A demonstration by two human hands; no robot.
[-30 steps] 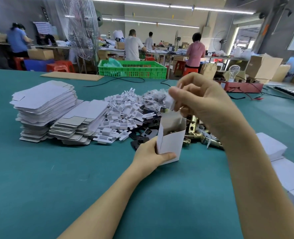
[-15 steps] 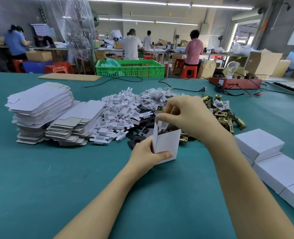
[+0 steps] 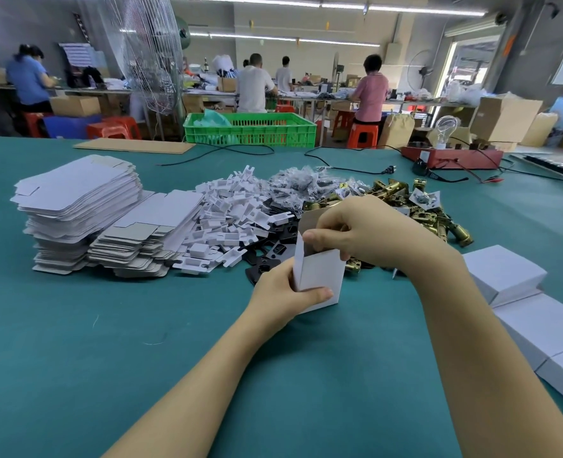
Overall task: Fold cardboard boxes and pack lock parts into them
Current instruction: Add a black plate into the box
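A small white cardboard box (image 3: 319, 276) stands upright on the green table, its top open. My left hand (image 3: 283, 292) grips its lower left side, thumb across the front. My right hand (image 3: 362, 233) is over the open top, fingers curled, thumb on the left flap; what lies inside is hidden. Behind the box are white plastic parts (image 3: 227, 223), black plates (image 3: 273, 252), bagged parts (image 3: 303, 185) and brass lock bodies (image 3: 432, 213). Stacks of flat white box blanks (image 3: 82, 206) stand at the left.
Closed white boxes (image 3: 534, 309) lie in a row at the right edge. A green crate (image 3: 250, 128), black cables (image 3: 339, 166), a red device with a bulb (image 3: 451, 153) and a cardboard sheet (image 3: 134, 145) sit at the table's far side. People work at benches behind.
My right hand came down from above the box with a small bagged part and now sits at the box's open top. The left hand keeps its grip on the box.
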